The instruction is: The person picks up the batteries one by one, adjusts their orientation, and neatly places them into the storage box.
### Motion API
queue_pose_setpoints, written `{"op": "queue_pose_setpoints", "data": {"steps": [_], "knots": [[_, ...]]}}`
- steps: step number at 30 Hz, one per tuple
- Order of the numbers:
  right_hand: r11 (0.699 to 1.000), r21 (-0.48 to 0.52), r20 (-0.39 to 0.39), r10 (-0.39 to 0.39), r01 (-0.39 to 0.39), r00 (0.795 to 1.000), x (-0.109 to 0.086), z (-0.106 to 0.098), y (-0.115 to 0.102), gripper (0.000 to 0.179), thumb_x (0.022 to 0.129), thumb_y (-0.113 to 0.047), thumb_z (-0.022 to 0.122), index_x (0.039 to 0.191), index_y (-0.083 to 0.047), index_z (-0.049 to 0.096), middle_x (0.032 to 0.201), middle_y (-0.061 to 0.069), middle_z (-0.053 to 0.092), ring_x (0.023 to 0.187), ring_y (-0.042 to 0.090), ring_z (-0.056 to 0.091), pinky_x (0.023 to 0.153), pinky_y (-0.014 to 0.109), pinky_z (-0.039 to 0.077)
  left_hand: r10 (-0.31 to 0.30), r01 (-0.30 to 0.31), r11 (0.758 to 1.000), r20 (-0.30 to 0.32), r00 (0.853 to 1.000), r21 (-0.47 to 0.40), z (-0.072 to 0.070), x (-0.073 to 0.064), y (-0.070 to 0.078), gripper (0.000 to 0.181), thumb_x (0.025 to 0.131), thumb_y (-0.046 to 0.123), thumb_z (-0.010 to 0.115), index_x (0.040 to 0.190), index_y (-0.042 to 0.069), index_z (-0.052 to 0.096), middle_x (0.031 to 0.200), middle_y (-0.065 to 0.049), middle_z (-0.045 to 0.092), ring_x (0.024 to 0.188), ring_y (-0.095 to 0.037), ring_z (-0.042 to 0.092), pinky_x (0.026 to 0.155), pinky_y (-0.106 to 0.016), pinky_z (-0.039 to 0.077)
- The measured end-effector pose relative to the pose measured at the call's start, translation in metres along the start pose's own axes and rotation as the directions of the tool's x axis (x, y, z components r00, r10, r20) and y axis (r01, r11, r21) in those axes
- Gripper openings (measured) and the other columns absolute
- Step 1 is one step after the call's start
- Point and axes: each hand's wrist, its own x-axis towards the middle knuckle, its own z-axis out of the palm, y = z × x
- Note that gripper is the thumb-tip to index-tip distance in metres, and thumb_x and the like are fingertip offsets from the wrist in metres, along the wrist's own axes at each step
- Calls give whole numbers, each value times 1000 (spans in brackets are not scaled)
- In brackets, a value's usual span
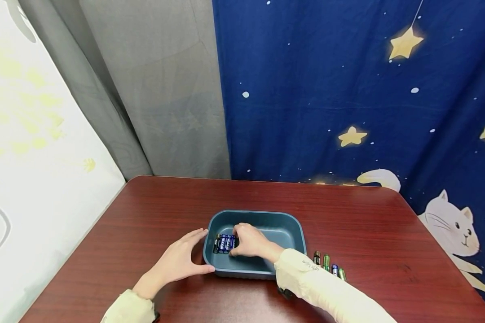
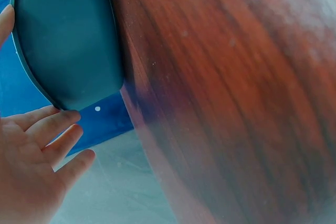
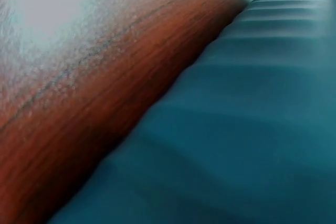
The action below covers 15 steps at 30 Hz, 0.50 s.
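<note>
Several shiny cylindrical batteries point(image 1: 225, 243) lie inside a ribbed, round-cornered bin point(image 1: 287, 237).

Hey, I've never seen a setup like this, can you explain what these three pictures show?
No machine here, just a person's two bare hands at a reddish-brown table. The wide picture comes from a camera worn on the head. The others come from cameras on the wrists: the left one catches the left hand at the blue tray; the right one shows mostly the tray's ribbed side. In the tray, a row of batteries lies side by side, and the right hand appears to pinch the one at the right end. The left hand only touches the tray. More batteries lie right of it, partly hidden by the right sleeve.
</note>
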Motion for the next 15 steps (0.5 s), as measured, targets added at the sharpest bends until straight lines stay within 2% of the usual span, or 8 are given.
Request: {"op": "queue_pose_setpoints", "data": {"steps": [7,15], "knots": [[999,-32,-9,-3,3,1000,2,3,0,45,63,-32,78,95,-5,63,83,0,57,74,10,51,65,23,46,4,-4,1000,-3,1000,0,0,0,0,91,62,62,70,134,12,46,134,-10,47,121,-26,45,90,-48,43],[1000,2,-6,3,-3,1000,2,2,3,50,63,-36,78,98,-4,63,86,1,58,76,10,52,67,23,46,4,-4,1000,-8,1000,2,0,0,0,91,62,63,70,134,13,46,133,-11,47,121,-26,45,90,-48,43]]}}
